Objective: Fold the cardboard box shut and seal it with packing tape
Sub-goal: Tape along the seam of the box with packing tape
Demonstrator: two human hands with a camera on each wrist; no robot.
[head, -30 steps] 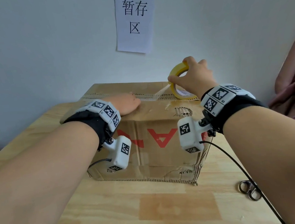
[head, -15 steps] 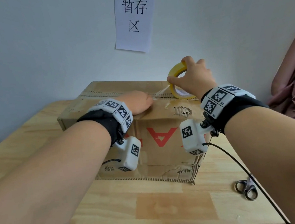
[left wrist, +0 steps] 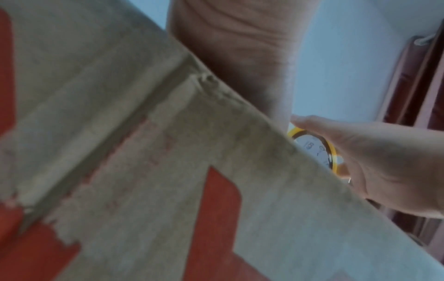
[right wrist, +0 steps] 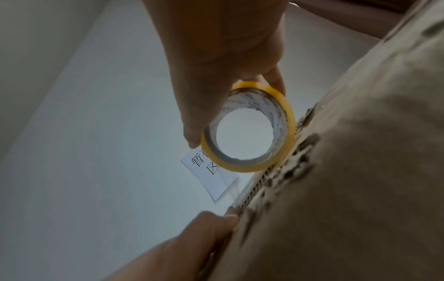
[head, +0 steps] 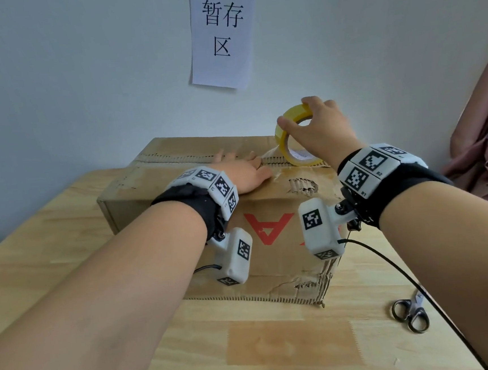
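A worn cardboard box [head: 177, 176] with red print on its front stands on the wooden table, its top flaps folded down. My left hand [head: 244, 171] lies flat on the top, fingers straight, pressing along the centre seam. My right hand [head: 317, 131] grips a yellow roll of packing tape [head: 284, 135] standing on edge at the right end of the seam. A short clear strip runs from the roll down to the box beside my left fingertips. In the right wrist view the tape roll [right wrist: 286, 117] touches the box [right wrist: 360, 171]; the left fingers [right wrist: 216, 220] press the seam.
Scissors [head: 410, 313] lie on the wooden table [head: 50, 246] at the front right. A paper sign [head: 222, 33] hangs on the wall behind. A pink curtain [head: 487, 148] hangs at the right. A black cable runs from my right wrist camera.
My left hand has slid to the right along the seam, closer to the roll. My right hand has tilted the roll up a little while staying at the right end.
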